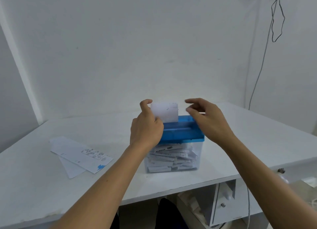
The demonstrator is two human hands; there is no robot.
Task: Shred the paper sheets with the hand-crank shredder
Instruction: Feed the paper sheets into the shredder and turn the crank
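The hand-crank shredder [185, 132] stands mid-desk [240, 143], its clear bin [199, 160] packed with paper strips [171, 158]. 1 paper sheet [165, 111] stands upright in the blue top, gripped by the left hand [145, 127] fingers [145, 103]. The right hand [205, 119] hovers above the top, fingers loosely spread. 2 sheets [80, 154] lie to the left.

Plain home-office corner, white desk [188, 182], small drawers [223, 204], bare wall [137, 49]
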